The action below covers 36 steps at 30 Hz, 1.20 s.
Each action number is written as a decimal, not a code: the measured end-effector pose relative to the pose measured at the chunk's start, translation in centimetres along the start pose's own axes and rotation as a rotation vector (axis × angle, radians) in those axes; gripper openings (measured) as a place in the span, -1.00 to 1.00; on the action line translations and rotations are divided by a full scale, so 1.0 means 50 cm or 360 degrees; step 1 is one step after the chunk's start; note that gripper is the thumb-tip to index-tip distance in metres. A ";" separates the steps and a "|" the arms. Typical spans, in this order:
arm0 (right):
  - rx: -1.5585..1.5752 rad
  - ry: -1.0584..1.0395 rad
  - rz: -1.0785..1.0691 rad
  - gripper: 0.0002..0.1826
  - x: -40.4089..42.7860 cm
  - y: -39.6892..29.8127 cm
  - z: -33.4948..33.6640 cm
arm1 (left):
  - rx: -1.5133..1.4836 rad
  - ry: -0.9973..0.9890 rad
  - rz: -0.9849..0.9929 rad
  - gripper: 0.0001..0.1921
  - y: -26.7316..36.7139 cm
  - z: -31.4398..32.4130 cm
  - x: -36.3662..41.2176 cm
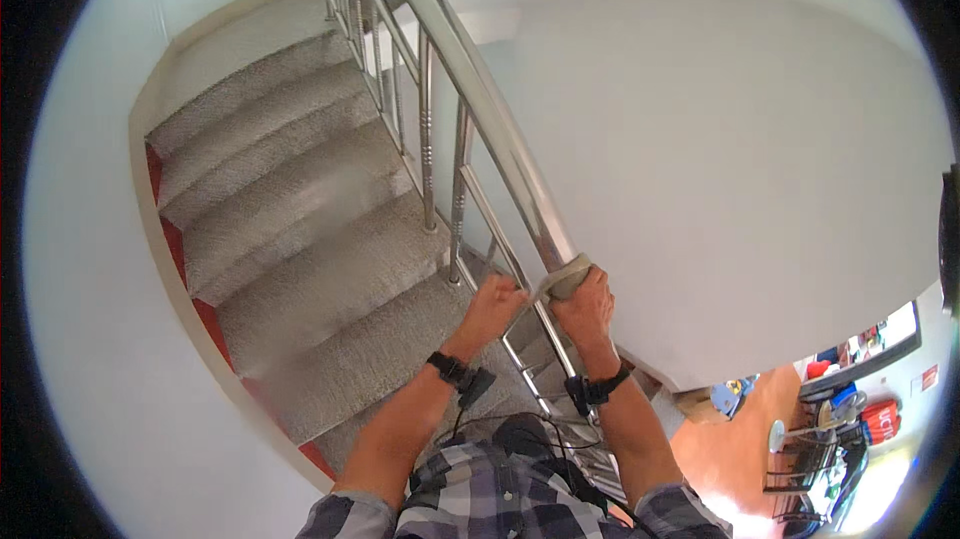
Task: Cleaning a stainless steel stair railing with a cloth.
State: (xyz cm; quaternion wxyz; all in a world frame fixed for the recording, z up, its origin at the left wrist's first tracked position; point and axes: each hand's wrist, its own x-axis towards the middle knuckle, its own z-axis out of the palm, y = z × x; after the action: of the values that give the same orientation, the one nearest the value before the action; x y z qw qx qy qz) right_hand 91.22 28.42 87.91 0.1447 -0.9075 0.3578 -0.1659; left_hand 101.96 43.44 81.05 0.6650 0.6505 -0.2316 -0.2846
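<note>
A grey-beige cloth (568,279) is draped over a polished metal handrail (501,123) that slopes up toward the top of the view. My right hand (585,312) grips the cloth against the rail from the right side. One strip of the cloth stretches left to my left hand (495,306), whose bent fingers pinch its end beside the rail. Black straps with small devices circle both wrists, and thin black cables hang from them. Part of the cloth behind the rail and under my right palm is hidden.
Grey carpeted stairs (322,239) curve up at the left along a white wall (90,254). Metal balusters (426,134) stand under the rail. Right of it is a drop to a lower orange-brown floor (720,464), with a standing fan (778,435), chairs (787,483) and a red bag (880,421).
</note>
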 end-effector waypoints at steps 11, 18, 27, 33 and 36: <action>0.0280 -0.0176 -0.0038 -0.17 0.025 -0.012 -0.014 | -0.0061 0.0136 0.0080 -0.67 -0.004 -0.089 -0.050; 0.0851 -0.0727 -0.0068 -0.07 0.091 0.081 0.002 | -0.0030 0.0089 -0.0081 -0.67 -0.037 -0.109 0.028; 0.0680 -0.1019 0.0132 -0.03 0.115 0.016 -0.059 | 0.0132 0.0070 -0.0464 -0.69 0.017 -0.092 0.065; 0.0862 -0.1116 0.0138 -0.07 0.121 0.027 -0.056 | 0.0046 0.0232 -0.0488 -0.69 0.090 -0.147 0.070; 0.0477 -0.1056 0.0243 0.02 0.118 0.015 -0.058 | -0.0044 0.0263 -0.0511 -0.71 0.119 -0.167 0.072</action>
State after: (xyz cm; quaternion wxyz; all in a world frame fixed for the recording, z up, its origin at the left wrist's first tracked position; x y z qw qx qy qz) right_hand 93.66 23.38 91.43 0.3960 -0.8513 0.3298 0.0980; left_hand 110.71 47.04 86.37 0.6366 0.6911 -0.0655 -0.3359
